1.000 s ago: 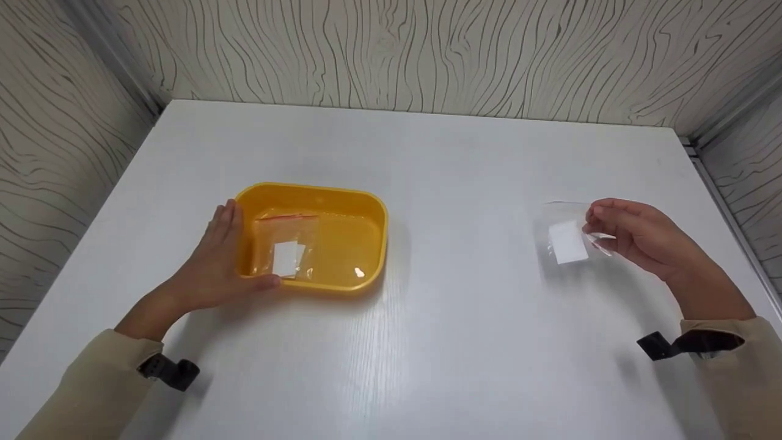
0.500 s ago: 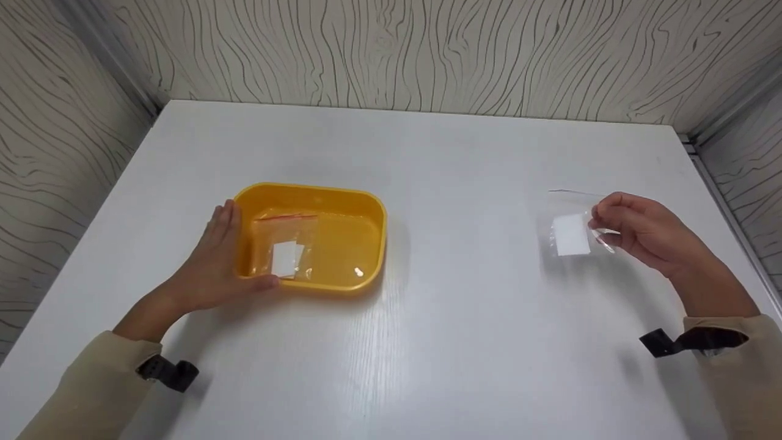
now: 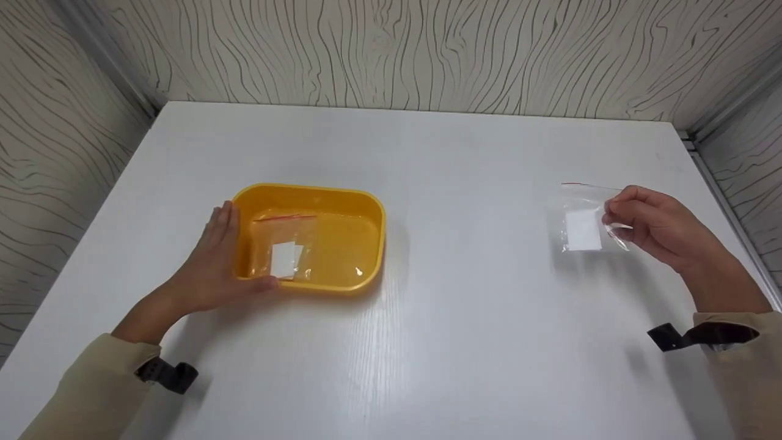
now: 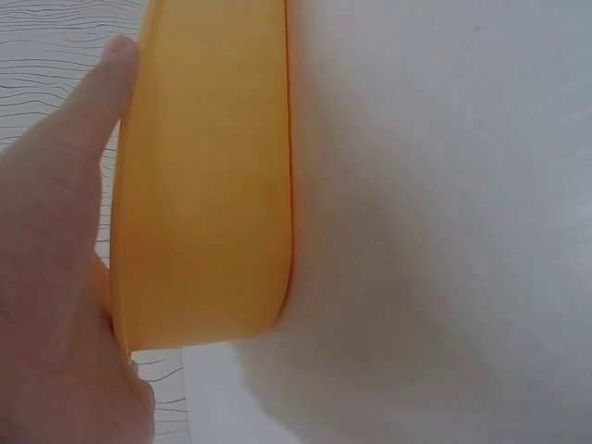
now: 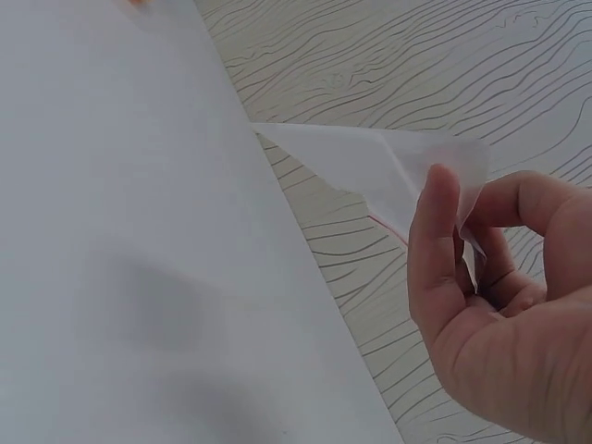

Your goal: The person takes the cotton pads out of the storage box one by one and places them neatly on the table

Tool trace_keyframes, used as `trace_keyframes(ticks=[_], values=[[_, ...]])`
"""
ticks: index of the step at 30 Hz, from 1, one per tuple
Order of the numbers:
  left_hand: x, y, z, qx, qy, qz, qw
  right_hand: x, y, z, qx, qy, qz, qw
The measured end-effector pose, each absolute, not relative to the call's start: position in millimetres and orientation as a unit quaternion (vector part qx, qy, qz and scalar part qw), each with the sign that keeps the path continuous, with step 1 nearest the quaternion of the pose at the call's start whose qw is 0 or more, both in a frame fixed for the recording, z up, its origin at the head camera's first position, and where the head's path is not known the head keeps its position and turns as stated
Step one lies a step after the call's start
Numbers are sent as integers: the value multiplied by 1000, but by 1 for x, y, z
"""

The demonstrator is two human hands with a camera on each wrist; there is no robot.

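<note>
In the head view the yellow tray [image 3: 345, 235] sat at nine o'clock on the white table [image 3: 476, 293], the left hand [image 3: 204, 272] spread wide around its corner, straight fingers at nine, thumb at seven. Only that view showed the bagged slips [image 3: 283, 260] inside; the left wrist view gave the smooth outer wall. At three o'clock the right hand [image 3: 660, 235] pinched a clear bag [image 3: 583, 205] containing a white card [image 3: 584, 231], while the right wrist view revealed its folded film between the fingers.

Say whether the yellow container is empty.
Not empty: at least one clear bag lies inside the yellow container, towards its left side.
</note>
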State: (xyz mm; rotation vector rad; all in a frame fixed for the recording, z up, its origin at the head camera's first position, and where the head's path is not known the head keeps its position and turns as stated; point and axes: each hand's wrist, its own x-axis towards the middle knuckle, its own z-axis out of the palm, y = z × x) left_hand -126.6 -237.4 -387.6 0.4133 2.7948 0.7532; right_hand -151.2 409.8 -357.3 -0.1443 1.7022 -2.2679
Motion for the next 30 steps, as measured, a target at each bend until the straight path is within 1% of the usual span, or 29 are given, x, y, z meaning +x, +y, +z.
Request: trace_keyframes(ticks=[7,14,20,24,30], values=[[-126,-237,-387,138,951,254,108,-150,425,-359,-62,592,-787,162],[-126,-237,-387,140,949,260,109,-149,440,-361,-49,596,-782,178],[-126,-239,-388,137,952,249,116,-149,451,-365,-64,597,-774,201],[-126,-238,-389,134,952,247,119,-148,460,-369,-56,603,-767,214],[-127,-238,-388,131,954,245,114,-150,477,-375,-67,582,-775,235]])
